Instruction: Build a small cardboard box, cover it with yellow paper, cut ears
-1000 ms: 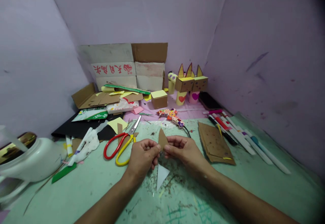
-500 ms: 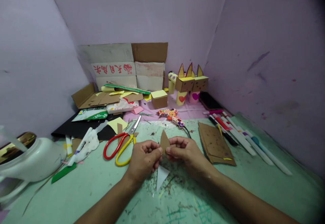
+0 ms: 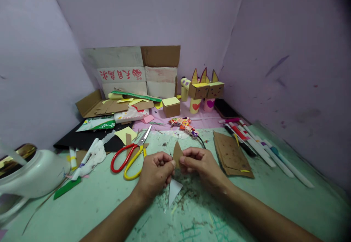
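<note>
Between my two hands stands a small pointed piece of brown cardboard [image 3: 177,154], its tip upward. My left hand [image 3: 157,170] pinches its left edge between thumb and fingers. From the other side, my right hand [image 3: 199,163] grips the right edge the same way. Just below, a white paper triangle [image 3: 174,191] shows, its upper end partly hidden by my left hand. Scissors [image 3: 134,154] with one red and one yellow handle lie left of my left hand, blades partly apart. Beyond my hands rests a flower-patterned glue gun [image 3: 184,125] with a black cord.
A small cardboard box [image 3: 171,108] with a yellow top stands behind. Cardboard animal figures [image 3: 199,91] are at the back right. Markers [image 3: 257,145] and a cardboard stack [image 3: 233,156] lie right. A white pot [image 3: 41,176] is at left, scraps [image 3: 109,106] behind it.
Both hands keep their pinch on the cardboard piece, which has turned very slightly. The whole view has shifted a little; nothing else has visibly moved.
</note>
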A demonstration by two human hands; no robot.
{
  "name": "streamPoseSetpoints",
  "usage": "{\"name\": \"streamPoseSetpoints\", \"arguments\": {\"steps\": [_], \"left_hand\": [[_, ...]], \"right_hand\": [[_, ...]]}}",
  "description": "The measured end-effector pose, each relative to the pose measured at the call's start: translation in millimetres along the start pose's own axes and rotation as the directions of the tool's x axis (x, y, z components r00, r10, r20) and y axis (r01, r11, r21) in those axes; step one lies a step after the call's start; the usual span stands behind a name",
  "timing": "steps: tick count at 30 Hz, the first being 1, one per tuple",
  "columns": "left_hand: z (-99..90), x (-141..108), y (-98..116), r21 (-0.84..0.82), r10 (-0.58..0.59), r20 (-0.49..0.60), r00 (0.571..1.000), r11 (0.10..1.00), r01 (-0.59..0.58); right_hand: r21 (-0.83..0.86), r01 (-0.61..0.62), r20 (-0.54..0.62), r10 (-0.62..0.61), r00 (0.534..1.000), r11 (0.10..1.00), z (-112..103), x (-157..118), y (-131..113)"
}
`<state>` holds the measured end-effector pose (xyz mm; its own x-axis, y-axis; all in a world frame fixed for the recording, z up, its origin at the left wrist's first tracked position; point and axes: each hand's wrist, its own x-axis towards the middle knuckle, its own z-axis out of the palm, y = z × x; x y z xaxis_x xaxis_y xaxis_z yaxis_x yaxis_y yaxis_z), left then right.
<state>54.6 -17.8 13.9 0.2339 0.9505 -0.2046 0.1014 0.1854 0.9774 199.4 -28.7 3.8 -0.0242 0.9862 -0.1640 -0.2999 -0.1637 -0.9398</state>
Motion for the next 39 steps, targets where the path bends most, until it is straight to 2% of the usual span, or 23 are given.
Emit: {"name": "streamPoseSetpoints", "arguments": {"steps": [6, 9, 13, 18, 22, 26, 30, 34, 39], "left_hand": [[-0.1, -1.0, 2.2, 0.025, 0.02, 0.006, 1.0, 0.999, -0.02], [-0.8, -0.9, 2.4, 0.054, 0.05, 0.026, 0.998, 0.997, -0.051], [-2.6, -2.0, 3.1, 0.171, 0.17, 0.016, 0.985, 0.97, -0.17], [-8.1, -4.8, 1.4, 0.421, 0.409, 0.074, 0.91, 0.814, -0.4], [-9.9, -5.8, -1.5, 0.488, 0.489, 0.129, 0.863, 0.726, -0.484], [-10.1, -4.9, 1.5, 0.432, 0.475, 0.143, 0.868, 0.759, -0.487], [-13.1, -5.2, 7.7, 0.284, 0.438, 0.194, 0.878, 0.832, -0.477], [-14.0, -9.9, 8.7, 0.247, 0.495, 0.173, 0.851, 0.815, -0.524], [-11.9, -15.1, 7.2, 0.241, 0.588, 0.131, 0.798, 0.762, -0.601]], "right_hand": [[0.029, -0.011, -0.027, 0.011, 1.0, 1.0, -1.9, 1.8, 1.5], [-0.001, -0.018, 0.006, 0.018, 1.0, 1.0, -3.3, 3.1, 2.4], [-0.06, -0.01, 0.078, 0.014, 0.997, 0.998, -6.2, 4.3, -0.1], [-0.041, -0.031, 0.146, 0.036, 0.989, 0.999, -5.5, 3.9, -0.6], [0.032, -0.076, 0.143, 0.071, 0.987, 0.997, -3.9, 2.8, 2.7], [0.071, -0.064, 0.116, 0.056, 0.992, 0.995, -5.6, 3.0, 2.4], [0.141, 0.038, 0.075, -0.049, 0.996, 0.989, -7.4, 3.0, -0.5], [0.146, 0.112, 0.092, -0.126, 0.988, 0.983, -8.4, 0.7, -1.0], [0.147, 0.161, 0.149, -0.182, 0.972, 0.976, -11.8, -1.0, 4.5]]}}
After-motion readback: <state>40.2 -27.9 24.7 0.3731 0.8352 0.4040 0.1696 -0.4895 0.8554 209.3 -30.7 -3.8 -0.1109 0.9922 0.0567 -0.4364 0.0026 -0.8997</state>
